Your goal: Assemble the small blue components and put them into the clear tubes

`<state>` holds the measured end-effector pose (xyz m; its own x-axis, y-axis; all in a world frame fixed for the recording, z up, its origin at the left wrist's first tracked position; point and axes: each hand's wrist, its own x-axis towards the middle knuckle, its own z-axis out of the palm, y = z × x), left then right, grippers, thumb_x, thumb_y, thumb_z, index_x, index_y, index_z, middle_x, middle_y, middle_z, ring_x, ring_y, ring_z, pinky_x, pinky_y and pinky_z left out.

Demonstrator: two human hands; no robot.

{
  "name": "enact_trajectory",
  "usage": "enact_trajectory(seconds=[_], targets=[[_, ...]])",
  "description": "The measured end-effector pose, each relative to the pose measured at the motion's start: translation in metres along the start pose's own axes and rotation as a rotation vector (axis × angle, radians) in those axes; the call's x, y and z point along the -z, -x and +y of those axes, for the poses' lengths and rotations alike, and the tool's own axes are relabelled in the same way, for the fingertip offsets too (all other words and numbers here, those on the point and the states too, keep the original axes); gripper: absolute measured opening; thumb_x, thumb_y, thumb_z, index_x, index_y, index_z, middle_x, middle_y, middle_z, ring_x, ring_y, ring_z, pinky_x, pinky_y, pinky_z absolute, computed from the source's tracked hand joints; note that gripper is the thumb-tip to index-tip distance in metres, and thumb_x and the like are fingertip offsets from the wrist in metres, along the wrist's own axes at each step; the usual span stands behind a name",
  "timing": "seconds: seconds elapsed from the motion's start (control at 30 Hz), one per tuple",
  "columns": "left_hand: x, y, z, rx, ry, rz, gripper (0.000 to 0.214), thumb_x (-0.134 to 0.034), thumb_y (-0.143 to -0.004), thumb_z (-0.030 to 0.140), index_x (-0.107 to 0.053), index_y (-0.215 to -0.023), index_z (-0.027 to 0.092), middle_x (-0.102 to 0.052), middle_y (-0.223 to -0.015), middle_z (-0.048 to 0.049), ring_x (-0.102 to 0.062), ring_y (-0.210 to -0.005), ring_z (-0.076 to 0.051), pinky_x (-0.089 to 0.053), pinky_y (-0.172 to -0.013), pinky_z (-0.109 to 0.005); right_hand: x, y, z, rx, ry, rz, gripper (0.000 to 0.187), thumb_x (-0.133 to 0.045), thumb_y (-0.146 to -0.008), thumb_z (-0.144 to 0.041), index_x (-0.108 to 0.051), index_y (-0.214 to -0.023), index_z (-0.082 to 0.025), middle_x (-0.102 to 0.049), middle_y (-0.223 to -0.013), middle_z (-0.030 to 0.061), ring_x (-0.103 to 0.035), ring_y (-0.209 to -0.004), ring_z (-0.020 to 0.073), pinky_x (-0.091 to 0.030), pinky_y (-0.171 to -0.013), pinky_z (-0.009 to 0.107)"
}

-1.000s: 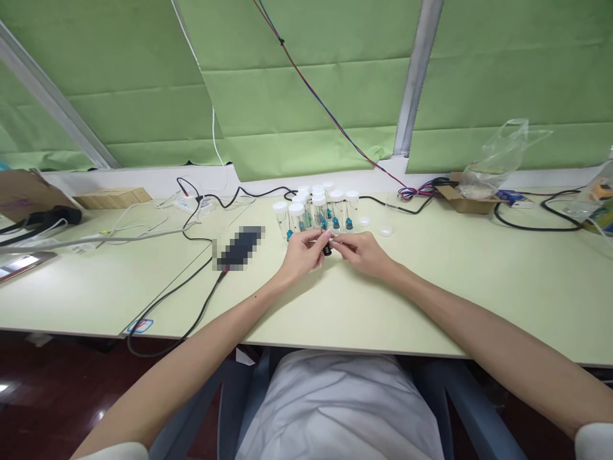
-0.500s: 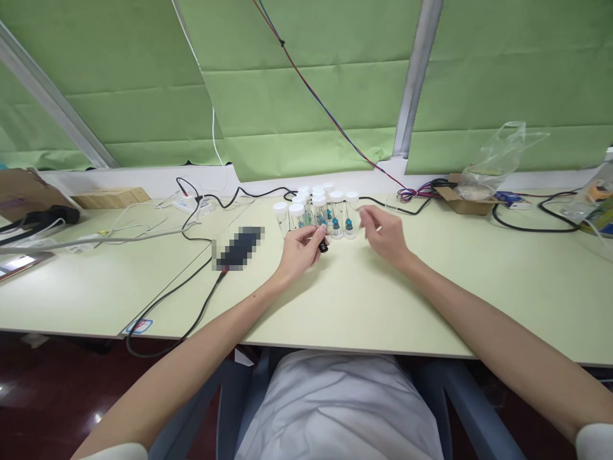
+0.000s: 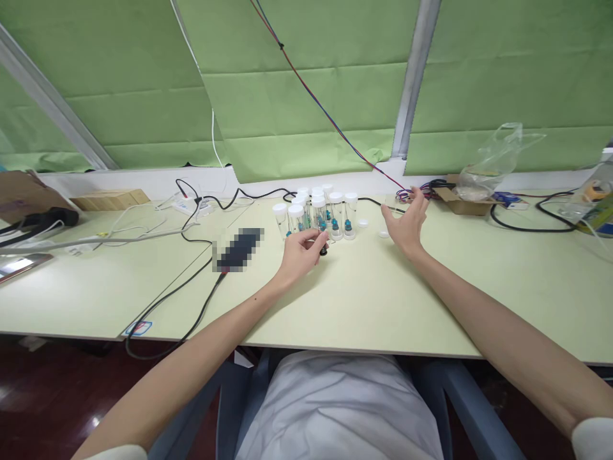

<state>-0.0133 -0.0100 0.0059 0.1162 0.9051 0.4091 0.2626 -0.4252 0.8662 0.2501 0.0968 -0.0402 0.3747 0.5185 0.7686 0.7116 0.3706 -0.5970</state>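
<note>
My left hand (image 3: 302, 250) pinches a small black piece (image 3: 324, 251) between thumb and fingers, just in front of a cluster of clear vials; what kind of piece it is I cannot make out. The vials (image 3: 336, 217) stand upright with white caps, several with teal parts inside. To their right, my right hand (image 3: 407, 223) is held open, thumb and fingers apart. By its thumb stands what looks like another clear vial (image 3: 384, 233), its outline faint. A loose white cap (image 3: 363, 223) lies between that one and the cluster.
A phone-like dark item (image 3: 240, 248), blurred out, lies left of my hands with a black cable (image 3: 205, 313) running from it. Behind on the right sits an open cardboard box (image 3: 467, 203) with a plastic bag (image 3: 493, 160). A power strip (image 3: 191, 204) lies at the back left.
My right hand has moved right and its fingers have spread from a curled pose. The loose white cap now shows. My left hand has barely moved and keeps the black piece.
</note>
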Motion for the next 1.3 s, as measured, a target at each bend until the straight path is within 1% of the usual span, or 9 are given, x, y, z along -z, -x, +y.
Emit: enact_trajectory(seconds=[0.17, 0.3, 0.43, 0.6, 0.7, 0.77, 1.03, 1.13, 1.3], targets=[[0.0, 0.0, -0.001, 0.02, -0.025, -0.014, 0.045, -0.064, -0.087, 0.056, -0.065, -0.067, 0.016, -0.045, -0.042, 0.0036, -0.039, -0.037, -0.008, -0.032, -0.041, -0.023, -0.009, 0.002, 0.013, -0.034, -0.07, -0.114, 0.072, -0.065, -0.082, -0.047, -0.033, -0.14, -0.018, -0.056, -0.124, 0.0193, -0.058, -0.11, 0.032, -0.044, -0.099, 0.056], [0.0, -0.001, -0.002, 0.019, -0.037, -0.02, 0.044, -0.064, -0.088, 0.055, -0.065, -0.067, 0.016, -0.046, -0.043, 0.0034, -0.04, -0.038, -0.008, -0.032, -0.041, -0.023, -0.007, 0.004, 0.01, -0.104, -0.133, -0.205, 0.06, -0.063, -0.084, -0.042, -0.039, -0.132, -0.016, -0.065, -0.11, 0.0157, -0.063, -0.098, 0.0283, -0.048, -0.094, 0.052], [0.0, 0.0, -0.002, 0.013, -0.044, -0.018, 0.044, -0.063, -0.088, 0.055, -0.066, -0.067, 0.016, -0.047, -0.044, 0.0028, -0.041, -0.038, -0.008, -0.032, -0.041, -0.023, -0.001, 0.004, 0.0, -0.151, -0.174, -0.226, 0.041, -0.059, -0.085, -0.038, -0.047, -0.118, -0.018, -0.069, -0.098, 0.0122, -0.066, -0.088, 0.0266, -0.051, -0.086, 0.047], [0.001, -0.001, -0.001, -0.003, -0.048, 0.01, 0.041, -0.066, -0.087, 0.052, -0.067, -0.069, 0.015, -0.055, -0.051, 0.0002, -0.043, -0.04, -0.007, -0.034, -0.041, -0.022, 0.006, 0.002, -0.019, -0.179, -0.198, -0.2, 0.034, -0.062, -0.084, -0.035, -0.048, -0.11, -0.019, -0.07, -0.096, 0.0114, -0.067, -0.078, 0.0224, -0.052, -0.078, 0.041], [0.004, -0.004, 0.0, -0.029, -0.023, 0.051, 0.04, -0.066, -0.087, 0.049, -0.066, -0.069, 0.014, -0.063, -0.061, -0.0025, -0.045, -0.041, -0.006, -0.035, -0.04, -0.021, 0.009, 0.006, -0.035, -0.12, -0.237, -0.152, 0.033, -0.063, -0.084, -0.036, -0.047, -0.108, -0.02, -0.07, -0.091, 0.0081, -0.066, -0.074, 0.0203, -0.053, -0.074, 0.038], [0.006, -0.005, 0.001, -0.071, 0.013, 0.106, 0.039, -0.067, -0.087, 0.049, -0.066, -0.07, 0.014, -0.065, -0.067, -0.0032, -0.046, -0.04, -0.006, -0.035, -0.039, -0.021, 0.01, 0.012, -0.049, -0.055, -0.282, -0.179, 0.033, -0.063, -0.085, -0.039, -0.048, -0.108, -0.021, -0.07, -0.088, 0.006, -0.066, -0.072, 0.0197, -0.053, -0.072, 0.036], [0.014, -0.009, 0.008, -0.216, 0.124, 0.365, 0.041, -0.071, -0.083, 0.055, -0.067, -0.077, 0.015, -0.065, -0.067, -0.0015, -0.047, -0.038, -0.006, -0.036, -0.036, -0.021, 0.009, 0.048, -0.089, 0.282, -0.393, -0.538, 0.03, -0.062, -0.091, -0.035, -0.052, -0.116, -0.022, -0.071, -0.088, 0.0045, -0.066, -0.077, 0.0197, -0.053, -0.079, 0.036], [0.013, -0.008, 0.008, -0.231, 0.117, 0.363, 0.041, -0.071, -0.083, 0.056, -0.067, -0.078, 0.015, -0.065, -0.066, -0.0013, -0.046, -0.037, -0.006, -0.035, -0.036, -0.021, 0.009, 0.051, -0.09, 0.343, -0.388, -0.594, 0.03, -0.061, -0.092, -0.033, -0.053, -0.118, -0.022, -0.07, -0.092, 0.0059, -0.065, -0.079, 0.0199, -0.054, -0.079, 0.036], [0.009, -0.005, 0.005, -0.242, 0.044, 0.261, 0.041, -0.068, -0.086, 0.054, -0.067, -0.075, 0.014, -0.064, -0.064, -0.0018, -0.046, -0.039, -0.006, -0.036, -0.038, -0.021, 0.012, 0.047, -0.085, 0.386, -0.379, -0.624, 0.031, -0.061, -0.093, -0.033, -0.054, -0.12, -0.021, -0.07, -0.097, 0.0073, -0.066, -0.081, 0.0204, -0.054, -0.079, 0.036]])
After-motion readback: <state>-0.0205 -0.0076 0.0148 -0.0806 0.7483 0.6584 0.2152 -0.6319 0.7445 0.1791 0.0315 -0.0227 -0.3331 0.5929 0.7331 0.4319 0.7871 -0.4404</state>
